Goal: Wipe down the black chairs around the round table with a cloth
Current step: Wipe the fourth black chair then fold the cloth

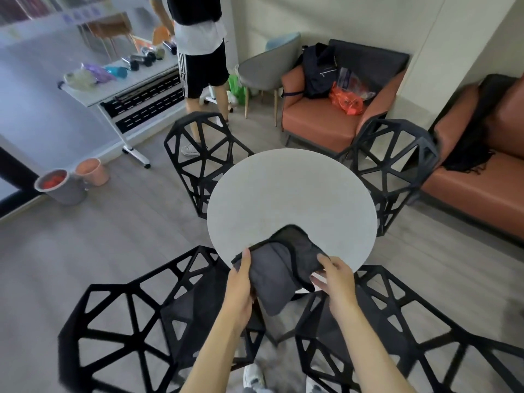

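Observation:
A dark grey cloth (pixel 279 268) with a black hem hangs over the near edge of the round white table (pixel 292 191). My left hand (pixel 241 282) grips the cloth's left side, thumb on top. My right hand (pixel 334 275) pinches its right corner. Black open-lattice chairs ring the table: one at near left (pixel 136 321), one at near right (pixel 405 330), one at far left (pixel 198 154), one at far right (pixel 397 165).
A person (pixel 201 52) stands at the back by a white rolling table (pixel 124 89) with bottles. Two buckets (pixel 71 182) sit on the floor at left. An orange armchair (pixel 334 117) with bags and an orange sofa (pixel 479 177) line the back and right.

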